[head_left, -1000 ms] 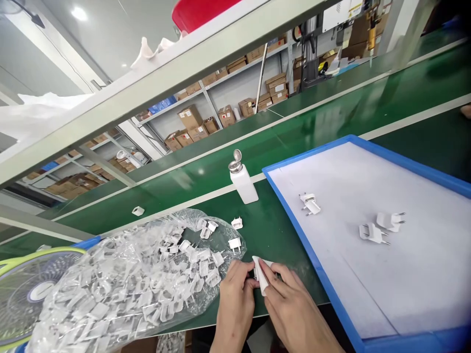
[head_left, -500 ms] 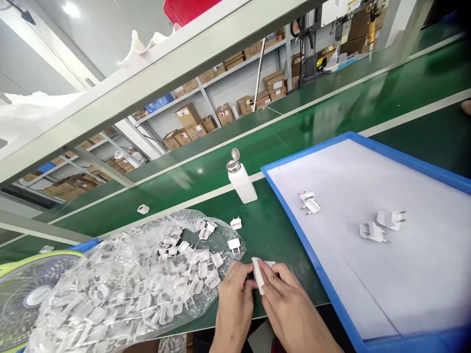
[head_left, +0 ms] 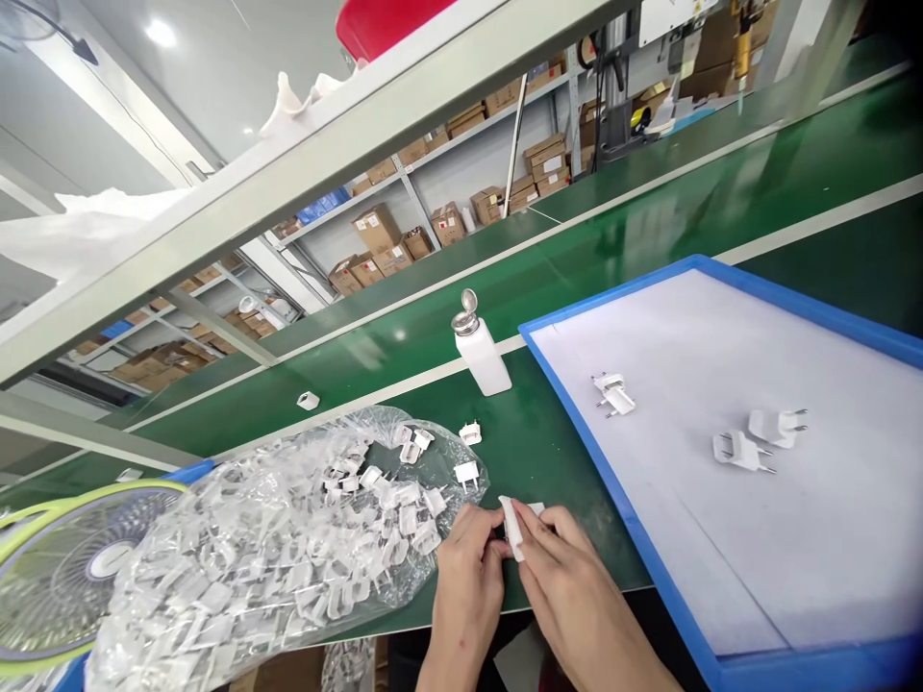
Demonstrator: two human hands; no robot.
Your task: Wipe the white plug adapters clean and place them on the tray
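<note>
My left hand (head_left: 468,567) is closed on a small object that its fingers mostly hide. Fingers of my right hand (head_left: 559,567) pinch a folded white cloth (head_left: 511,529) and press it against that object, so the two hands meet at the table's front edge. To the left, a clear plastic bag (head_left: 274,538) holds many white plug pieces. Two loose white plugs, one (head_left: 470,433) behind the other (head_left: 466,474), lie near the bag's right end. Several more plugs (head_left: 742,451) rest on the white sheet of a blue-rimmed tray (head_left: 577,423) at the right.
A white dispenser bottle (head_left: 485,358) with its metal lid raised stands behind my hands. One small white piece (head_left: 308,400) lies behind the bag. At the left is a green-rimmed fan (head_left: 93,567). A metal beam (head_left: 310,163) crosses above the table; boxes fill shelves beyond.
The whole view has shifted slightly, so most things appear a little further right. Both hands keep their hold, the cloth still pressed between them.
</note>
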